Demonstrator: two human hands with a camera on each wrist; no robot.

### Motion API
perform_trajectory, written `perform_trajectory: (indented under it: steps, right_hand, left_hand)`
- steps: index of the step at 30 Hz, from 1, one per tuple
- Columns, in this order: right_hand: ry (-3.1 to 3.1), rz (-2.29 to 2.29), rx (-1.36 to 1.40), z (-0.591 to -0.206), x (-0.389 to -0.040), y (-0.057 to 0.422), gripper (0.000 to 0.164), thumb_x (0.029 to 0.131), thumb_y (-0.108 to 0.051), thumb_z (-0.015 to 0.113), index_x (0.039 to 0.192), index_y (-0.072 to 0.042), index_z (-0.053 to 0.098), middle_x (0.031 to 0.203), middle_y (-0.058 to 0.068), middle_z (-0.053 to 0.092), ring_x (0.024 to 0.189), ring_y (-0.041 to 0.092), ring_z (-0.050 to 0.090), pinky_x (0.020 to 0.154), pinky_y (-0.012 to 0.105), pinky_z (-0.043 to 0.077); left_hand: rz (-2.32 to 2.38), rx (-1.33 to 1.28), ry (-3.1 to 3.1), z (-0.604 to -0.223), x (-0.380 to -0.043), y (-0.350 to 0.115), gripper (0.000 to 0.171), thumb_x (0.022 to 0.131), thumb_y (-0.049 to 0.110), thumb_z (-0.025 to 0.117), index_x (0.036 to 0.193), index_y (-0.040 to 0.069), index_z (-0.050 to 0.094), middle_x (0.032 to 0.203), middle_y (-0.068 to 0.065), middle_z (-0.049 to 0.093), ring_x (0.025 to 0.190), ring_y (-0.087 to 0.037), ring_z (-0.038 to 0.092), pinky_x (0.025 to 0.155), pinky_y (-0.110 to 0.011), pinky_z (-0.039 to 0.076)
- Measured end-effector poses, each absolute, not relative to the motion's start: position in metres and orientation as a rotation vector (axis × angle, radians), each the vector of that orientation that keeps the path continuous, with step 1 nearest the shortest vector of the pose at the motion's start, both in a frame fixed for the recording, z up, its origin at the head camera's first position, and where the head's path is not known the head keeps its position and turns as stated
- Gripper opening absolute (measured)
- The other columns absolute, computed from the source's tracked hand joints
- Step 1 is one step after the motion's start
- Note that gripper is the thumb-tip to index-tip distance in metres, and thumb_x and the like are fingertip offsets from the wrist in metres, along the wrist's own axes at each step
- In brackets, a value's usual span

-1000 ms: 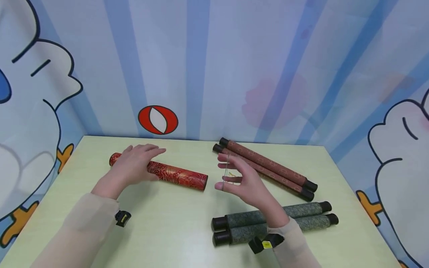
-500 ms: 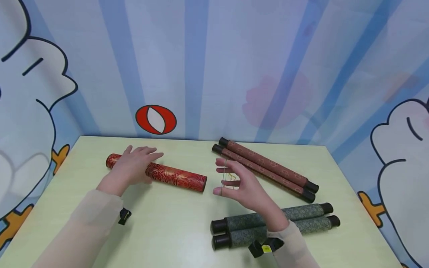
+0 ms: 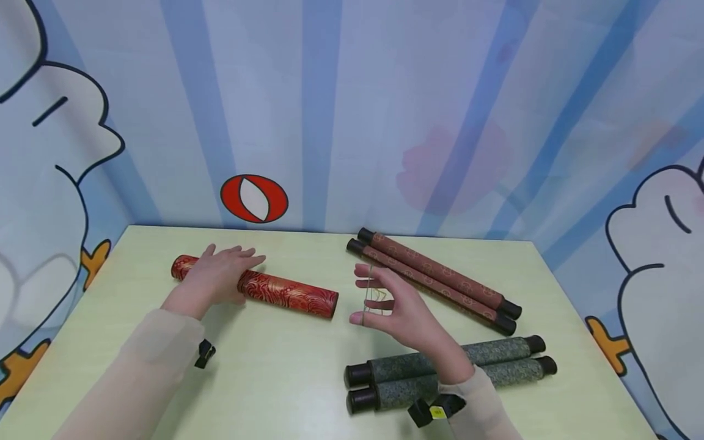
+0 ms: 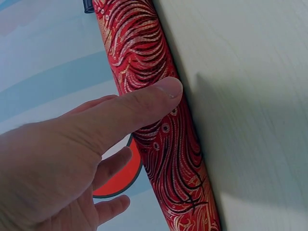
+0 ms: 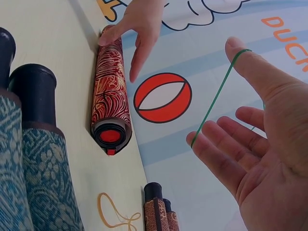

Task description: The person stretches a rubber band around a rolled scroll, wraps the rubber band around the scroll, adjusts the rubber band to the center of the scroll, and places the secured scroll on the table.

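Observation:
A red scroll (image 3: 288,292) with gold swirls lies at the table's left; its rolled end (image 5: 110,137) faces the right wrist view. My left hand (image 3: 216,276) is over its left half, thumb (image 4: 139,107) along the near side and fingers extended past the far side, not curled round it. My right hand (image 3: 404,308) hovers right of the scroll's end, thumb and fingers spread. A thin green elastic band (image 5: 216,98) is stretched between its thumb and fingers. On the table beyond that hand lies a yellow band (image 5: 117,211).
Two brown scrolls (image 3: 440,269) with black knobs lie slanted at the back right. Below them are two grey-green scrolls (image 3: 497,351), partly under my right forearm. A printed blue-striped backdrop (image 3: 363,122) rises behind the pale table (image 3: 275,385).
My left thumb has drawn in closer to the red scroll's near side. The right hand has dropped slightly with the green band still stretched on it.

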State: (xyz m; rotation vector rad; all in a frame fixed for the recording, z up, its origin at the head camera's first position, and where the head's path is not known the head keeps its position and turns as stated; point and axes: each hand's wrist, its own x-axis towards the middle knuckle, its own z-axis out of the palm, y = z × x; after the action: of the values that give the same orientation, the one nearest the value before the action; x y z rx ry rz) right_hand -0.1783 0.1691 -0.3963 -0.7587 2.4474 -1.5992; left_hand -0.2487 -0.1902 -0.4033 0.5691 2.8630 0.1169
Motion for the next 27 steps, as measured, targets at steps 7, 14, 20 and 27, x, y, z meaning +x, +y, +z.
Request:
perform_trajectory:
  steps: [7,14,20,27]
  right_hand:
    - [2.457,-1.576,-0.753,-0.396,-0.177,0.171,0.078,0.093,-0.011,0.085,0.161,-0.013,0.047,0.158,0.011,0.053,0.141,0.033,0.057,0.103,0.034,0.059]
    - [2.475,-1.549,-0.761,-0.395,-0.176,0.172,0.080,0.092,-0.011,0.086,0.162,-0.012,0.046,0.157,0.012,0.053,0.140,0.032,0.058,0.102,0.033,0.059]
    - [2.481,-1.541,-0.759,-0.396,-0.176,0.172,0.081,0.092,-0.011,0.086,0.162,-0.013,0.045,0.156,0.011,0.054,0.140,0.031,0.058,0.102,0.033,0.059]
    - [2.487,-1.537,-0.770,-0.396,-0.177,0.173,0.082,0.092,-0.012,0.086,0.163,-0.014,0.045,0.157,0.011,0.055,0.140,0.031,0.058,0.102,0.033,0.060]
  left_hand:
    - [0.096,0.565,2.854,-0.409,-0.251,-0.188,0.085,0.083,0.018,0.093,0.157,0.010,0.054,0.161,-0.022,0.050,0.151,-0.049,0.041,0.120,-0.079,0.022]
    - [0.089,0.550,2.850,-0.412,-0.251,-0.187,0.082,0.082,0.018,0.094,0.155,0.010,0.057,0.151,-0.025,0.059,0.145,-0.048,0.048,0.119,-0.079,0.025]
    - [0.065,0.541,2.840,-0.414,-0.252,-0.189,0.079,0.083,0.015,0.093,0.154,0.010,0.059,0.144,-0.022,0.065,0.139,-0.046,0.055,0.118,-0.079,0.026]
    - [0.074,0.558,2.853,-0.417,-0.254,-0.189,0.074,0.083,0.013,0.093,0.150,0.010,0.062,0.138,-0.023,0.068,0.133,-0.046,0.059,0.117,-0.079,0.028]
